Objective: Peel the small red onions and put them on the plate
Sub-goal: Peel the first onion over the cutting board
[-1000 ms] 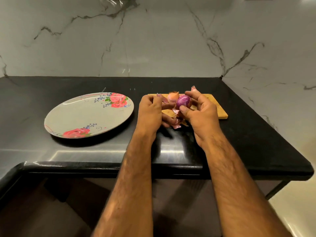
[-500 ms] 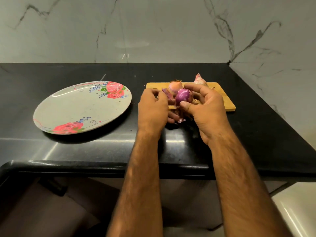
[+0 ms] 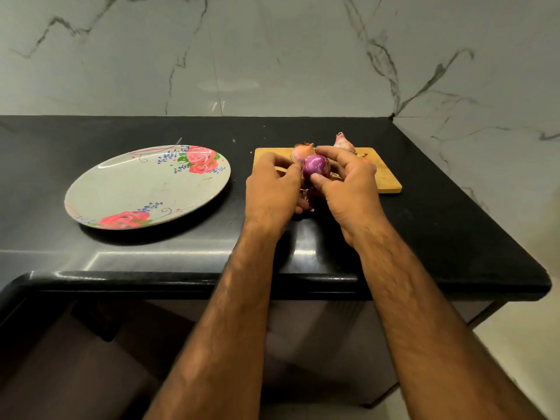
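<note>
- Closer together than a moment ago, the right hand [image 3: 348, 189] and left hand [image 3: 272, 189] flank the peeled onion [image 3: 316, 166].
- Right thumb and fingers pinch it; curled left fingers grip its other side.

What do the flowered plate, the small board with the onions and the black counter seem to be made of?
Plate: probably melamine or glazed ceramic. It has a glossy grey surface with printed roses, and the look does not decide.
Board: wood or bamboo, matt, pale yellow-brown with faint grain.
Counter: likely polished black stone, since it mirrors light and has a thick rounded edge.
</note>
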